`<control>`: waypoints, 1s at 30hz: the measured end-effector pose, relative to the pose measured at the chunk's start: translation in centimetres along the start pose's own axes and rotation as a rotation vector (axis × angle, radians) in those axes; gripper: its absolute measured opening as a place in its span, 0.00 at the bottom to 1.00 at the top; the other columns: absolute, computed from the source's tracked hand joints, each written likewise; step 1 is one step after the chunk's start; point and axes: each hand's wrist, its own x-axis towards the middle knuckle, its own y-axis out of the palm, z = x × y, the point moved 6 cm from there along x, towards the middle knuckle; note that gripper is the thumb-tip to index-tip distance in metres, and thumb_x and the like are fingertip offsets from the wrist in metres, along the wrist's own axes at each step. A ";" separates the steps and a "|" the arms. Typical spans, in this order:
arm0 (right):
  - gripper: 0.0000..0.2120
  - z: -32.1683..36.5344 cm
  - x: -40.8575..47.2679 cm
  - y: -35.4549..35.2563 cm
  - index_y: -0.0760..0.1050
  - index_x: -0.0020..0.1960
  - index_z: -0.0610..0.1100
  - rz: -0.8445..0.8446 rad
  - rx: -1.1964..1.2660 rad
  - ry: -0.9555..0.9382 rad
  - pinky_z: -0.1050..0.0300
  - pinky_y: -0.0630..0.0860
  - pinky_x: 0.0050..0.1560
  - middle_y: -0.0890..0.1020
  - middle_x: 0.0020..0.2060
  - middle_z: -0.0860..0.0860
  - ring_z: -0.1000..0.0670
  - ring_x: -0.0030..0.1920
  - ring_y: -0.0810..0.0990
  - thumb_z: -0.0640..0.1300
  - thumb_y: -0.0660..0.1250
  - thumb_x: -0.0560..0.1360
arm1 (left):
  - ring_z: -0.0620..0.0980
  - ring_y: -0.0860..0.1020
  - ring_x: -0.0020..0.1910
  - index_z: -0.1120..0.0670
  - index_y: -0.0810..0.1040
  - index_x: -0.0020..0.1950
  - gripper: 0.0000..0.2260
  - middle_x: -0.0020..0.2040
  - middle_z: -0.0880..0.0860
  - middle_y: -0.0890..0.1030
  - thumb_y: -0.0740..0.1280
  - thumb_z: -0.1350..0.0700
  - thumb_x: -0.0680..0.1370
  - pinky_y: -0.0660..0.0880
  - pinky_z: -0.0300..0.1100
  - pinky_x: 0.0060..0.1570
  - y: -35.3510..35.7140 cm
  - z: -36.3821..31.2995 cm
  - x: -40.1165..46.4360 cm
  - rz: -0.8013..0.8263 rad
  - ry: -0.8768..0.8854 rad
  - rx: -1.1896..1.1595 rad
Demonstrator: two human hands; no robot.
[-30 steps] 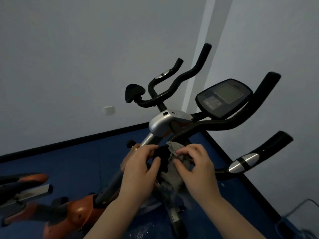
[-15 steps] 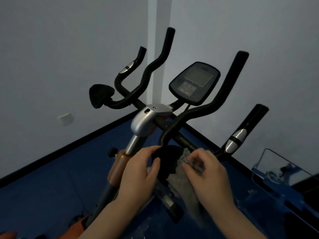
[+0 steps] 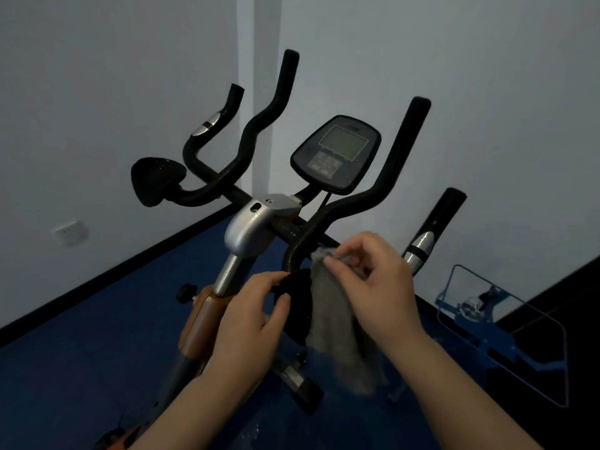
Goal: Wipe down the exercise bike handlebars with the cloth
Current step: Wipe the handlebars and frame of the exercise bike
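My right hand (image 3: 373,287) is pinched on the top edge of the grey cloth (image 3: 337,326), rest of it hanging loose below my fingers, right beside the near black elbow pad (image 3: 292,303) of the handlebars (image 3: 367,196). My left hand (image 3: 250,323) is closed on that pad's left rim, thumb in front, steadying it. Progress: early, I'd say. The cloth is just meeting the pad; the upright grips, the far pad (image 3: 156,180) and the outer bar with the silver sensor (image 3: 418,248) show no contact, so most of the wiping looks left. The console (image 3: 337,154) is not part of the job. Versus half a second ago: both hands kept the same grips, the right hand lifted the cloth a little higher against the pad, and my head turned so the bike sits more centred and the blue frame (image 3: 506,332) on the floor at right shows more.
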 end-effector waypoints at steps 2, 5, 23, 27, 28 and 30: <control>0.06 0.5 0.7 0.7 0.75 0.43 0.51 0.010 0.006 -0.024 0.72 0.71 0.42 0.75 0.40 0.58 0.60 0.44 0.75 0.44 0.72 0.71 | 0.28 0.75 0.44 0.41 0.75 0.55 0.12 0.47 0.35 0.78 0.65 0.56 0.76 0.67 0.19 0.40 -0.1 0.0 0.0 -0.006 -0.016 -0.017; 0.11 -0.4 -1.1 2.3 0.77 0.51 0.53 0.173 -0.205 -0.048 0.63 0.70 0.51 0.75 0.47 0.58 0.60 0.50 0.72 0.53 0.71 0.69 | 0.33 0.76 0.46 0.44 0.76 0.57 0.12 0.50 0.39 0.78 0.65 0.57 0.77 0.69 0.22 0.41 -0.1 0.4 0.0 0.012 -0.048 -0.070; 0.04 1.2 -2.6 3.3 0.79 0.43 0.48 0.168 -0.264 -0.088 0.61 0.75 0.43 0.79 0.41 0.55 0.56 0.44 0.76 0.43 0.73 0.70 | 0.38 0.77 0.53 0.47 0.78 0.56 0.09 0.50 0.42 0.80 0.61 0.57 0.79 0.69 0.26 0.50 0.2 2.3 -0.1 -0.031 -0.032 -0.095; 0.05 1.0 -3.7 3.8 0.77 0.39 0.49 0.407 -0.430 -0.217 0.59 0.71 0.45 0.78 0.39 0.55 0.54 0.43 0.75 0.44 0.73 0.69 | 0.40 0.78 0.49 0.48 0.78 0.55 0.10 0.47 0.44 0.80 0.60 0.60 0.80 0.73 0.30 0.45 0.7 2.4 -0.4 -0.039 -0.057 -0.133; 0.05 1.0 -3.8 3.6 0.77 0.39 0.49 0.444 -0.417 -0.233 0.59 0.71 0.46 0.78 0.39 0.56 0.55 0.43 0.74 0.44 0.73 0.69 | 0.40 0.78 0.48 0.48 0.78 0.55 0.10 0.47 0.44 0.80 0.60 0.60 0.80 0.73 0.32 0.45 0.7 2.4 -0.4 -0.034 -0.062 -0.146; 0.03 1.4 -3.0 3.0 0.76 0.41 0.48 0.403 -0.300 -0.213 0.62 0.71 0.46 0.76 0.40 0.55 0.56 0.44 0.74 0.43 0.70 0.71 | 0.40 0.79 0.49 0.48 0.78 0.55 0.10 0.47 0.43 0.80 0.60 0.60 0.80 0.73 0.31 0.46 0.7 2.4 -0.4 -0.029 -0.057 -0.164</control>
